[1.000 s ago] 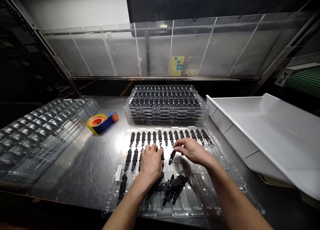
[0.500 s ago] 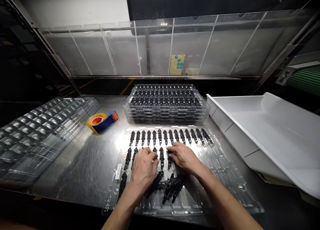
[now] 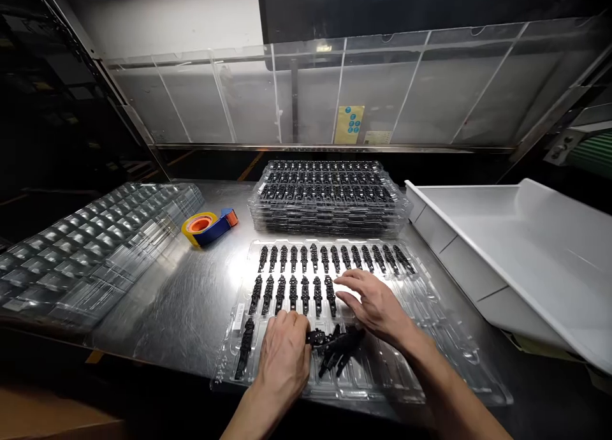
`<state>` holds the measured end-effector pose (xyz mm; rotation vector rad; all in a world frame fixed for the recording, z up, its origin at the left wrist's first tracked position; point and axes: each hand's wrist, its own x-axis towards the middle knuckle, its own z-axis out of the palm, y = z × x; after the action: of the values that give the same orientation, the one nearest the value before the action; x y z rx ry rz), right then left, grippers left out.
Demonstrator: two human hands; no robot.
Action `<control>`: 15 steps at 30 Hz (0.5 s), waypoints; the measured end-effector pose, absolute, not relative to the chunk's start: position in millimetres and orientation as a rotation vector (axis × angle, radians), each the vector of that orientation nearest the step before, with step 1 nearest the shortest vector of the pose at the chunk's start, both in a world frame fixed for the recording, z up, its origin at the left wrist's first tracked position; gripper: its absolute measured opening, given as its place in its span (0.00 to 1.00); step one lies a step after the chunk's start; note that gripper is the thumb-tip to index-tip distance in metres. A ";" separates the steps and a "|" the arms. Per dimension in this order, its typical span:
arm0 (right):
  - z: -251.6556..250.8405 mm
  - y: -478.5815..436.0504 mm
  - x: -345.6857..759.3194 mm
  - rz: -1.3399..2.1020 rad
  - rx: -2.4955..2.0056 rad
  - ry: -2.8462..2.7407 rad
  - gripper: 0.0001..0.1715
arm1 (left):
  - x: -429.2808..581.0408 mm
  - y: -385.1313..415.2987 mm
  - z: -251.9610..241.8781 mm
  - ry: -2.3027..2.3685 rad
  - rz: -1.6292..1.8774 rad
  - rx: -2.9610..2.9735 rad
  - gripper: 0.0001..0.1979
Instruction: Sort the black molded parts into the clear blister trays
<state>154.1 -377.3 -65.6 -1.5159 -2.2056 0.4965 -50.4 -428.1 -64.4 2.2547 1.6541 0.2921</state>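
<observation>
A clear plastic tray [image 3: 406,376] lies in front of me with narrow black plastic parts in its slots. The back row of parts reaches across most of the tray, and the middle row ends at an upright black part [image 3: 330,296]. Just right of that part, my right hand [image 3: 377,303] has thumb and fingers apart with nothing between them. My left hand [image 3: 285,351] is closed over the front row, its fingers on a black plastic part [image 3: 315,338] that sticks out to the right. Beside it lies a loose pile of black parts [image 3: 342,351]. Another part [image 3: 245,349] sits at the front left.
Filled clear trays [image 3: 329,217] stand stacked behind the working tray. At left are stacked empty clear trays [image 3: 109,236] and a blue tape dispenser [image 3: 215,229] with yellow tape. A large white bin [image 3: 459,249] stands at right on the metal table [image 3: 176,300].
My left hand has drawn back from the middle row to the loose parts. My right hand has let go of the part at that row's right end, fingers spreading. The view shifted slightly.
</observation>
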 end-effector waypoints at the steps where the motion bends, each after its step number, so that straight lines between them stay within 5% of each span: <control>1: -60.7 -384.3 153.3 0.579 -1.494 -2.212 0.16 | -52.2 -428.2 -64.0 1.649 0.349 2.233 0.10; 8: -57.6 -418.9 126.4 0.637 -1.380 -2.511 0.05 | -88.3 -431.9 -62.2 1.689 0.913 1.894 0.08; 15: -66.6 -420.0 119.0 0.678 -1.347 -2.456 0.03 | -130.1 -455.4 -56.3 2.007 0.792 1.791 0.14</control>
<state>119.0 -420.0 -66.6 -1.3473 -2.4561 0.6776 -130.1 -455.4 -56.3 1.7912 2.0068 0.7917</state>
